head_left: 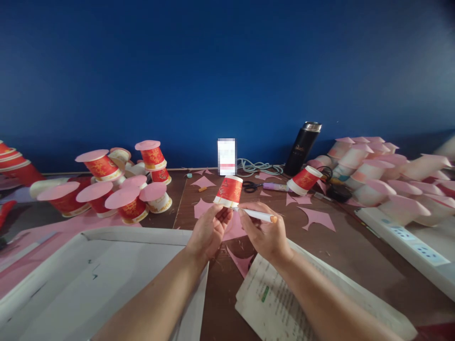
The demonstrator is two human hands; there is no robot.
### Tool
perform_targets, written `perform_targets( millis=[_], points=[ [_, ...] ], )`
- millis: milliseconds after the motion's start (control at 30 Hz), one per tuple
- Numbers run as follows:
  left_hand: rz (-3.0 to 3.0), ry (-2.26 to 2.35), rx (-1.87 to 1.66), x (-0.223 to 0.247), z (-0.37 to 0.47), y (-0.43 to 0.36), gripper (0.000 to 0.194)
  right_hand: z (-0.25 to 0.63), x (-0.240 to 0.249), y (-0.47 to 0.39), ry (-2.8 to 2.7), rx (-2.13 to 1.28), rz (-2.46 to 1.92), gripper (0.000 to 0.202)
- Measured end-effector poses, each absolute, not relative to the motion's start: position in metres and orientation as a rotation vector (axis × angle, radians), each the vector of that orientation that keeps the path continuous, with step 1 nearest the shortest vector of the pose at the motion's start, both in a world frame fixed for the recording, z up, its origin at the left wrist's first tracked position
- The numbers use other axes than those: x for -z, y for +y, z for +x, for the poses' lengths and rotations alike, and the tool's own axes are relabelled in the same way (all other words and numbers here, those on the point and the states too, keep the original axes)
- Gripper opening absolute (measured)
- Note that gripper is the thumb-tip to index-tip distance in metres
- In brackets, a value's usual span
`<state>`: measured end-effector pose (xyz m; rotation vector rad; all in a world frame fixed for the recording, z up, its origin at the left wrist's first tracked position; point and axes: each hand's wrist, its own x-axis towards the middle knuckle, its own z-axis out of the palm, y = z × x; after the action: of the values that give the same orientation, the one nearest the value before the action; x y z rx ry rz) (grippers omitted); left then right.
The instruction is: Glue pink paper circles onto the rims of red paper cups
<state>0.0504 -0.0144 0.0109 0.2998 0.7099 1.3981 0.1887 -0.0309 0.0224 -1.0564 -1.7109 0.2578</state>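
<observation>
Pinching a tilted red-and-white paper cup [229,190] over brown tabletop [341,255] with left hand [209,229], gripping white pen-like tool [259,215] with right hand [268,234]. No disc on that cup yet, unlike red paper cups [132,213] at left, already topped with round pink discs [122,197].

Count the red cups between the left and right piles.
2: the held cup, in the left hand, and the tilted cup, in front of the flask. Any nested inside would be hidden.
</observation>
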Motion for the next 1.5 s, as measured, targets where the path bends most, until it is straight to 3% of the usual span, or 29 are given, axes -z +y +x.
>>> perform_targets(
  millis=[533, 1500],
  points=[
    [0.255, 0.759, -1.409, -0.0159, 0.0509, -0.0153, 0.014, 0.1876, -0.0231, -0.0318, -1.665, -0.313, -0.982, 0.015],
    [0.264, 0.705, -1.424, -0.0093, 0.0513, -0.0137, 0.01, 0.1905, -0.0204, -0.0306, -1.576, -0.326, -1.004, 0.015]
  ],
)
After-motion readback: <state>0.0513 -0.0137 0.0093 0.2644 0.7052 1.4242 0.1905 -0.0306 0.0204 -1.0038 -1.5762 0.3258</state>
